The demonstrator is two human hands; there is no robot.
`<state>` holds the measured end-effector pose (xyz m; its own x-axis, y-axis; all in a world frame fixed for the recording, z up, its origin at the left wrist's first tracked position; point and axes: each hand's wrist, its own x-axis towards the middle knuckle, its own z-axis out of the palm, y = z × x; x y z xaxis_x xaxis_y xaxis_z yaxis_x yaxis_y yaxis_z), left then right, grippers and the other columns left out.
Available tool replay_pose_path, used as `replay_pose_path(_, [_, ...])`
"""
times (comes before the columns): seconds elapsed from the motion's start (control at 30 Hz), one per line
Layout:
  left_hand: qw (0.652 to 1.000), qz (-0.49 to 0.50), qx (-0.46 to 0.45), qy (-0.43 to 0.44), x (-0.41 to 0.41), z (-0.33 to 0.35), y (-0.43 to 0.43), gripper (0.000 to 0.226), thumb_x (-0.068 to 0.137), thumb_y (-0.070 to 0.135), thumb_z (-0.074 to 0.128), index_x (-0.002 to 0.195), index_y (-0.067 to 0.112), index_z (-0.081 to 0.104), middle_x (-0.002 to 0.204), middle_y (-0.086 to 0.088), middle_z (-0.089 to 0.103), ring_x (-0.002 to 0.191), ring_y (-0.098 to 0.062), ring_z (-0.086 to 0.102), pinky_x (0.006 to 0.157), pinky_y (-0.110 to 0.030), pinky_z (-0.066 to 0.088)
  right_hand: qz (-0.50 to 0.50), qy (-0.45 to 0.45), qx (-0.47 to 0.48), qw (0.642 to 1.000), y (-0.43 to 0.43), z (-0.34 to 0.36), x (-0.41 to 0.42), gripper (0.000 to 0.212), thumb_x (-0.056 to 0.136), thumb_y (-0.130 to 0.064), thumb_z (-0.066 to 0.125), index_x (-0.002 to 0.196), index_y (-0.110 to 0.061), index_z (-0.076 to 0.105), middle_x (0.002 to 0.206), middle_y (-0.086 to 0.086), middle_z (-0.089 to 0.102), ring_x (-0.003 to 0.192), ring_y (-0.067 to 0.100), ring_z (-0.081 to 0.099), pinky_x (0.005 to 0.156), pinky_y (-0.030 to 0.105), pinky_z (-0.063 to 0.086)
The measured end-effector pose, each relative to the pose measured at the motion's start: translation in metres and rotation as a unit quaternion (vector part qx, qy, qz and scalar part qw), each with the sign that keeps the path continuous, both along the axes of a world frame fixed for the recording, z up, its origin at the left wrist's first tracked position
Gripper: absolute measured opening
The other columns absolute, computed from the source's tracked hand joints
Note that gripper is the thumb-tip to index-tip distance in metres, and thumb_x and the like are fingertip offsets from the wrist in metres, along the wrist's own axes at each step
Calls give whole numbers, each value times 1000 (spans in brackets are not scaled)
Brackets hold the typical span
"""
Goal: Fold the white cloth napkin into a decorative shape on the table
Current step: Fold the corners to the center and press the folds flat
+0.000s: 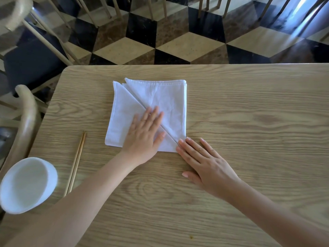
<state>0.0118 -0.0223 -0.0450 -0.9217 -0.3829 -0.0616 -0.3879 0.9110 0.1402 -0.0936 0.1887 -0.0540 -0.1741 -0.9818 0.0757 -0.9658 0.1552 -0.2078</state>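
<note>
Presently both flat, open-fingered hands, left hand and right hand, press the napkin diagonal crease; next fold needs a lifted corner.

Left hand hides napkin crease middle.

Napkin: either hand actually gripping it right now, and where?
Nothing is gripped. The left hand lies flat, palm down, on the napkin across its diagonal fold. The right hand lies flat on the table, fingertips at the napkin's near right corner.

Soft daylight, floor glare top right, blurred, curved edges
</note>
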Motion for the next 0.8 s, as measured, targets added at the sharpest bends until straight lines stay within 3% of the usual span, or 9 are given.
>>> replay_pose_path(0.07, [994, -108, -13, 14, 1, -2, 9, 55, 99, 40, 8, 147, 14, 16, 156, -3, 15, 144, -19, 12, 116, -44, 10, 1, 1, -4, 1000, 0, 0, 0, 57, 98, -49, 26, 144, -16, 34, 152, 1, 30, 142, 16, 24, 113, 41, 23])
replay_pose_path(0.13, [990, -137, -11, 5, 3, -5, 11, 54, 100, 37, 9, 147, 13, 20, 155, -4, 19, 144, -18, 15, 115, -42, 13, 1, 3, -3, 1000, 1, 0, 0, 57, 98, -49, 26, 144, -15, 34, 152, 1, 30, 142, 16, 24, 113, 41, 23])
replay_pose_path(0.27, [994, -107, -17, -15, 4, -2, 4, 61, 97, 46, 8, 148, 14, 18, 156, -3, 15, 144, -17, 12, 115, -41, 11, 3, 8, 1, 1000, 1, 2, 1, 57, 98, -48, 27, 144, -15, 34, 152, 1, 30, 142, 16, 24, 113, 41, 24])
replay_pose_path(0.4, [997, -73, -13, -26, 3, 0, -12, 62, 94, 48, 11, 148, 18, 9, 155, 4, 3, 144, -11, 1, 116, -34, -3, 3, 10, 6, 1000, 1, 2, 1, 58, 98, -48, 28, 144, -14, 33, 152, 1, 30, 142, 17, 23, 114, 41, 21])
replay_pose_path(0.53, [999, -33, -9, -39, -3, 0, -37, 65, 89, 49, 1, 147, 21, 1, 153, 11, -7, 141, -4, -9, 116, -29, -11, 1, 13, 5, 1000, 1, 2, 2, 58, 96, -46, 31, 143, -13, 35, 151, 2, 32, 141, 17, 25, 114, 40, 20])
replay_pose_path(0.67, [998, 0, 15, -57, -14, 0, -65, 64, 86, 48, -5, 147, 27, -5, 153, 15, -14, 139, 1, -17, 116, -31, -11, -2, 13, 9, 1000, 0, 2, 3, 57, 96, -45, 32, 143, -13, 36, 151, 2, 33, 141, 17, 26, 113, 41, 21])
replay_pose_path(0.8, [997, 33, 19, -68, -22, 5, -90, 51, 99, 35, 8, 148, 25, -4, 157, 10, -9, 140, -1, -14, 117, -33, -8, -6, 8, 15, 1000, 1, 3, 4, 57, 99, -46, 21, 143, -12, 36, 151, 2, 32, 141, 17, 26, 113, 41, 20])
